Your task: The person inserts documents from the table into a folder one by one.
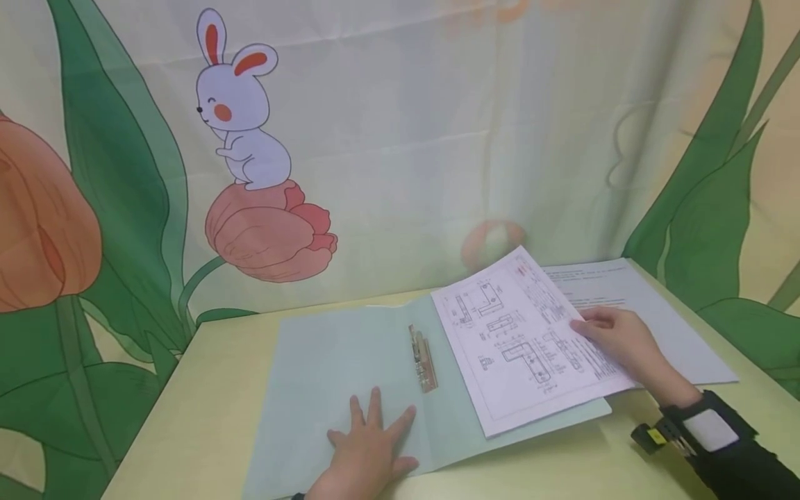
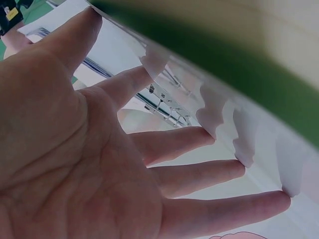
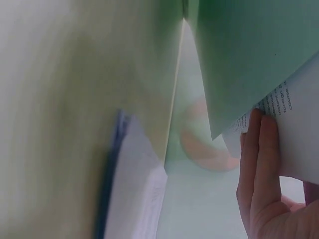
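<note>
A pale green folder (image 1: 319,368) lies spread open on the table, with a metal clip (image 1: 423,360) near its spine. With fingers fanned out, my left hand (image 1: 369,451) rests its fingertips on the folder's left cover; the left wrist view shows the palm raised above the surface. My right hand (image 1: 625,344) pinches the right edge of printed paper sheets (image 1: 525,354), whose top face carries technical drawings. They lie slanted over the right cover, beside the clip. In the right wrist view, fingers (image 3: 261,154) lie against the printed underside, near the folder's cover (image 3: 259,59).
A flat stack of printed pages (image 1: 669,340) lies on the yellow table (image 1: 206,396) at the right, partly behind the held sheets. A curtain (image 1: 400,139) with a rabbit and tulips hangs along the table's back edge.
</note>
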`<move>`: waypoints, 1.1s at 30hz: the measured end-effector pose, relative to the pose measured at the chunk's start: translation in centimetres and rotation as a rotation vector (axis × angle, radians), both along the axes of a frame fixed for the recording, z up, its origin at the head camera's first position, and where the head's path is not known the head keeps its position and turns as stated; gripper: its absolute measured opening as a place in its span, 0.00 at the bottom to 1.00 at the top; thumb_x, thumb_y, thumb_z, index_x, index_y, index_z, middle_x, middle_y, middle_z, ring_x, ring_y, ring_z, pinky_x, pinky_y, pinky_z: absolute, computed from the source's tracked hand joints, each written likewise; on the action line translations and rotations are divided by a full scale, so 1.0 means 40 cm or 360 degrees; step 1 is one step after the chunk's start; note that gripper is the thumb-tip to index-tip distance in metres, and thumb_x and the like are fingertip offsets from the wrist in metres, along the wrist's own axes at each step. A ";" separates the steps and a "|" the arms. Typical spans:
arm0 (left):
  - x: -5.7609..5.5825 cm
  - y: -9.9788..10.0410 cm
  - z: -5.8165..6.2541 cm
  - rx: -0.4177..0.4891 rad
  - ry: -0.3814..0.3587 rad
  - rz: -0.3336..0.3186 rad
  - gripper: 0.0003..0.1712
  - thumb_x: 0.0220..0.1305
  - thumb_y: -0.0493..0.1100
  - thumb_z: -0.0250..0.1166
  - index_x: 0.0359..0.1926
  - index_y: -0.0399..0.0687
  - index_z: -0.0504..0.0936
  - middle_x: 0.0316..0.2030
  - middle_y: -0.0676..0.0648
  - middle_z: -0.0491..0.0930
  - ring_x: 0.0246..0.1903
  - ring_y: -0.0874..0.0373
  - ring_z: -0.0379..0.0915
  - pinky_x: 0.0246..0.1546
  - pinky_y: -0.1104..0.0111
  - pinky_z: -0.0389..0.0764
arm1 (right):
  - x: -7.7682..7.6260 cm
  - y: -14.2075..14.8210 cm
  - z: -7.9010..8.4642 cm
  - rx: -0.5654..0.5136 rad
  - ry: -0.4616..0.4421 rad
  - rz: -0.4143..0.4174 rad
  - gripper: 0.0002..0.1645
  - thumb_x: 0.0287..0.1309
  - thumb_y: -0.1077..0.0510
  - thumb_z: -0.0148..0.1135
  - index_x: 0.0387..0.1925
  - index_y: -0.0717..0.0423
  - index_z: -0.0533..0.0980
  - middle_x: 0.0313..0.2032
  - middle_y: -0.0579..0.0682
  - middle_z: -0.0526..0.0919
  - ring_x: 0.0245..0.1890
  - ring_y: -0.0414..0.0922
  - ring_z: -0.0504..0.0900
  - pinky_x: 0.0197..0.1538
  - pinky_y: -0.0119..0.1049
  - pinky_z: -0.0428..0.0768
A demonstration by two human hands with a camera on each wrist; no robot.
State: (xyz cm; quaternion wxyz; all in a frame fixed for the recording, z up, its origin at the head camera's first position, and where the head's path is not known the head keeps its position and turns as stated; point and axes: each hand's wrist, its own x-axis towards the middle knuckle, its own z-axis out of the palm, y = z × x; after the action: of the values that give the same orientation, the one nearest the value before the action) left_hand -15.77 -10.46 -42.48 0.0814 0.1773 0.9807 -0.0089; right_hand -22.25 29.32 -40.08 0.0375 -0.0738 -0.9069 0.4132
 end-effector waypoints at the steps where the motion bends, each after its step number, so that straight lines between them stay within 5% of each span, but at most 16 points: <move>1: -0.001 0.000 0.000 -0.0007 0.0000 0.0003 0.40 0.57 0.72 0.61 0.69 0.69 0.68 0.69 0.31 0.55 0.64 0.23 0.51 0.38 0.27 0.64 | 0.001 0.000 -0.003 0.0001 0.0011 0.0002 0.35 0.66 0.46 0.61 0.58 0.73 0.71 0.46 0.68 0.79 0.29 0.44 0.81 0.27 0.33 0.77; 21: -0.004 0.013 0.004 -0.0030 -0.0026 0.0075 0.40 0.55 0.72 0.62 0.69 0.72 0.68 0.70 0.34 0.54 0.65 0.25 0.50 0.40 0.27 0.63 | 0.002 -0.040 -0.051 -0.0001 0.0009 0.0088 0.28 0.65 0.51 0.63 0.52 0.73 0.73 0.41 0.66 0.80 0.31 0.48 0.83 0.29 0.34 0.78; 33: -0.007 0.020 0.003 -0.0067 -0.0050 0.0102 0.40 0.55 0.72 0.62 0.69 0.73 0.68 0.70 0.34 0.54 0.66 0.25 0.50 0.40 0.27 0.62 | 0.003 -0.055 -0.056 -0.0161 -0.0177 0.0151 0.28 0.67 0.53 0.61 0.55 0.74 0.68 0.45 0.70 0.77 0.33 0.47 0.82 0.31 0.37 0.79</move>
State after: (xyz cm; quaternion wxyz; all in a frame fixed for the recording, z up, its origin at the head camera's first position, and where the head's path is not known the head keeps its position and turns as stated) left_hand -16.07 -9.65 -42.34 0.1007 0.1443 0.9841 -0.0241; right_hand -22.14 27.14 -42.33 -0.0362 -0.0555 -0.8880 0.4551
